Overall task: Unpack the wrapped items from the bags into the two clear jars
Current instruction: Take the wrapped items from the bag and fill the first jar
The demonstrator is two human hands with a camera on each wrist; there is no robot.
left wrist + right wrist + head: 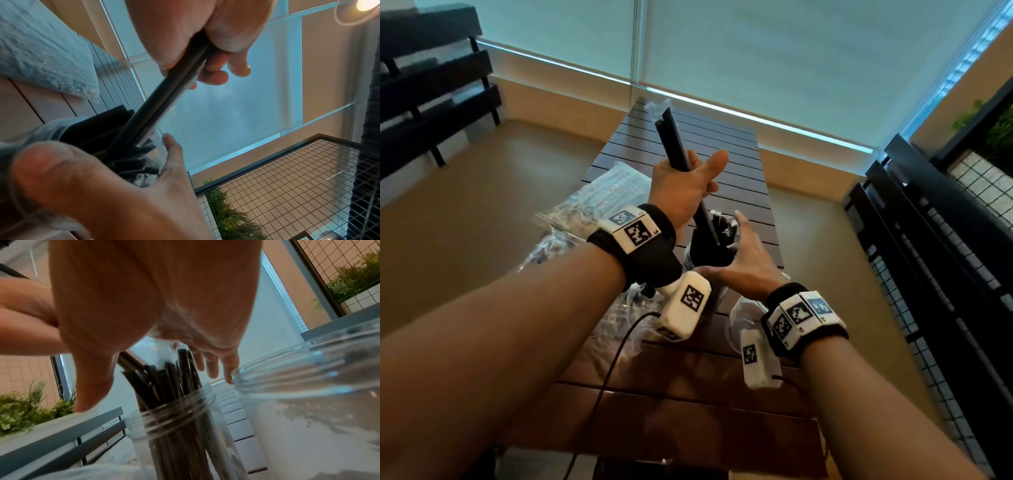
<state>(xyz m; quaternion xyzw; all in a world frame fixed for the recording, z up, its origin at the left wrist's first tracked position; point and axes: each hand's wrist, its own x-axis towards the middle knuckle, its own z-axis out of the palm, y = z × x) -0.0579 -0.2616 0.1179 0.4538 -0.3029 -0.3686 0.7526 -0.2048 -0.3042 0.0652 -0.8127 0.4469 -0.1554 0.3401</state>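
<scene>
My left hand grips a long black wrapped stick near its middle. The stick is tilted, with its lower end among several black wrapped sticks standing in a clear jar. That jar stands on the slatted wooden table. My right hand hovers open over the jar's mouth, fingers straight and spread. A second clear jar stands just right of the first, below my right wrist. The left wrist view shows the stick running down from my left hand's grip into the jar.
Crumpled clear plastic bags lie on the table's left side, behind my left wrist. A black railing with wire mesh runs along the right. A dark slatted bench stands far left. A cable hangs from my left wrist camera.
</scene>
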